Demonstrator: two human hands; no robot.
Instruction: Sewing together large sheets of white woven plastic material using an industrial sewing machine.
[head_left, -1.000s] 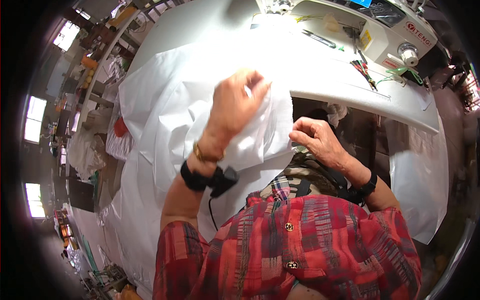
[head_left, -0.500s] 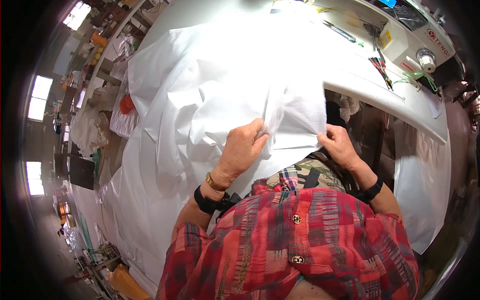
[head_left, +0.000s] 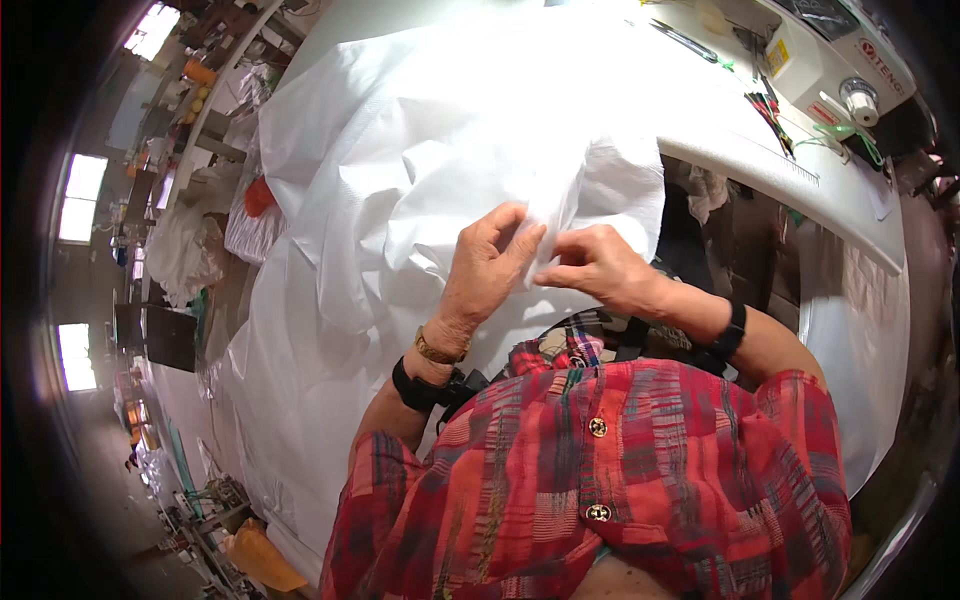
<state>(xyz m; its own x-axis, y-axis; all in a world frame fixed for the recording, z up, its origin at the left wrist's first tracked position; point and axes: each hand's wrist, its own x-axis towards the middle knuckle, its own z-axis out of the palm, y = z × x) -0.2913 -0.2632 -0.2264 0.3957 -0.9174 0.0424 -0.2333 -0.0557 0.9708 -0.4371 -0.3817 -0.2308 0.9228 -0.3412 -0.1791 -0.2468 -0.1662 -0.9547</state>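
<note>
A large sheet of white fabric (head_left: 390, 200) lies rumpled over the work table and hangs down in front of me. My left hand (head_left: 487, 262) is closed, pinching a raised fold of it between thumb and fingers. Right beside it, my right hand (head_left: 610, 270) has its thumb and fingertips on the same fold, pinching the cloth close to the left fingertips. The fold stands up between the two hands. Beyond my right hand, a loose flap of the fabric lies at the table's cut-out edge.
At the far right stands a white sewing machine (head_left: 835, 75) with a round knob. Near it on the table lie a snips-like tool (head_left: 685, 42) and several dark, thin tools (head_left: 770, 120). Left of the table, plastic bags (head_left: 185, 255) and a dark box (head_left: 170, 337) crowd a shelf.
My right hand has left the fabric's right edge and moved left to the fold by my left hand. My left hand has stayed nearly in place on the cloth.
</note>
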